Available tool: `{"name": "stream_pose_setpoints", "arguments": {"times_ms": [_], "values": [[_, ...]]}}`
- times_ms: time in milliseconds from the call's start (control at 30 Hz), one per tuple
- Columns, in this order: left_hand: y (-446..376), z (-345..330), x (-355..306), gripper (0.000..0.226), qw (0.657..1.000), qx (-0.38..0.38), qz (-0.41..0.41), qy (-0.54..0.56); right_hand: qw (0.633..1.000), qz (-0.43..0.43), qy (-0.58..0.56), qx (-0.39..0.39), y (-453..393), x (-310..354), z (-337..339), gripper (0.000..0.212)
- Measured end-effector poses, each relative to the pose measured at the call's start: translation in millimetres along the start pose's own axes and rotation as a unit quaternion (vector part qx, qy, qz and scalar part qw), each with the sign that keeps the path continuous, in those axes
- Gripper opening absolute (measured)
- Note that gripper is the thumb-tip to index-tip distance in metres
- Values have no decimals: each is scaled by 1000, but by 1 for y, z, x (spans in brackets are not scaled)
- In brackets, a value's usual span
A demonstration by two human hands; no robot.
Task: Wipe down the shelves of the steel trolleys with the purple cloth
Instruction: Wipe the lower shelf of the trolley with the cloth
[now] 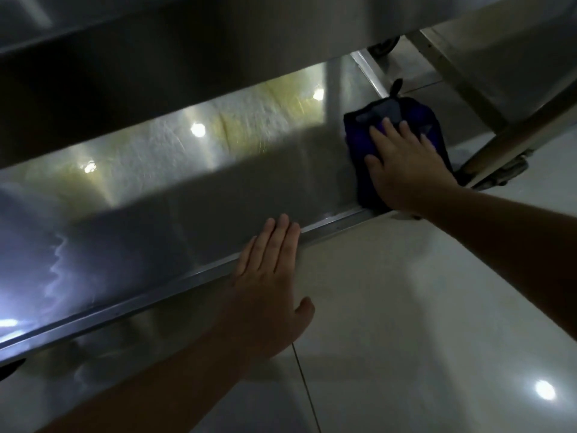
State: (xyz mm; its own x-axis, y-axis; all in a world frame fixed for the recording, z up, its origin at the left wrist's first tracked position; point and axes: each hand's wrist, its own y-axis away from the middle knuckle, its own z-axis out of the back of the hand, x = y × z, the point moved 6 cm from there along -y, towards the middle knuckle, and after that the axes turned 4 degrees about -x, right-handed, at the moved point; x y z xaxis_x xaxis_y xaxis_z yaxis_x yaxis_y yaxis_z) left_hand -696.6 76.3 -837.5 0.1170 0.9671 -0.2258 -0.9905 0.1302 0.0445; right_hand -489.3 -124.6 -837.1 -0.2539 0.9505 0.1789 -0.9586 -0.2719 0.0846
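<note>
The right hand [406, 170] lies flat, fingers spread, pressing the cloth [371, 120] onto the shelf [218, 195] at its right end, against the front rim. The left hand [271, 276] rests open on that rim, holding nothing. The cloth looks soft, light and bunched, best driven under a flat palm; the steel looks slick.

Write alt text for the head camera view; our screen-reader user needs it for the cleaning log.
A person's right hand presses a purple cloth flat on the far right end of a steel trolley's lower shelf. The left hand rests open on the shelf's front edge. An upper shelf overhangs, and a pale tiled floor lies below.
</note>
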Motion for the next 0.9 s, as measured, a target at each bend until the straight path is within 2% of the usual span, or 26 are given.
{"name": "stream_pose_setpoints", "arguments": {"times_ms": [200,300,367,433,500,567,667,767,900], "values": [[0,3,2,110,1000,11,-8,17,1000,-10,-2,-22,-61,32,18,61],[0,6,2,111,1000,19,-4,8,999,-26,-16,-24,-64,75,12,62],[1,7,3,112,999,34,-7,1,998,59,-17,-29,-49,124,0,60],[1,6,5,116,999,46,-11,2,986,159,-43,-4,-29,166,-16,60],[2,6,5,118,999,51,-18,7,976,207,-61,16,-22,177,-24,61],[2,6,4,117,998,56,-18,13,973,225,-49,9,-25,159,-21,60],[2,8,3,116,998,50,-8,35,986,165,-7,-38,-41,98,-5,60],[3,7,3,116,998,53,-10,39,997,27,6,-67,-48,28,12,60],[1,4,6,117,997,60,-11,46,996,-68,-3,-48,-46,39,8,62]]}}
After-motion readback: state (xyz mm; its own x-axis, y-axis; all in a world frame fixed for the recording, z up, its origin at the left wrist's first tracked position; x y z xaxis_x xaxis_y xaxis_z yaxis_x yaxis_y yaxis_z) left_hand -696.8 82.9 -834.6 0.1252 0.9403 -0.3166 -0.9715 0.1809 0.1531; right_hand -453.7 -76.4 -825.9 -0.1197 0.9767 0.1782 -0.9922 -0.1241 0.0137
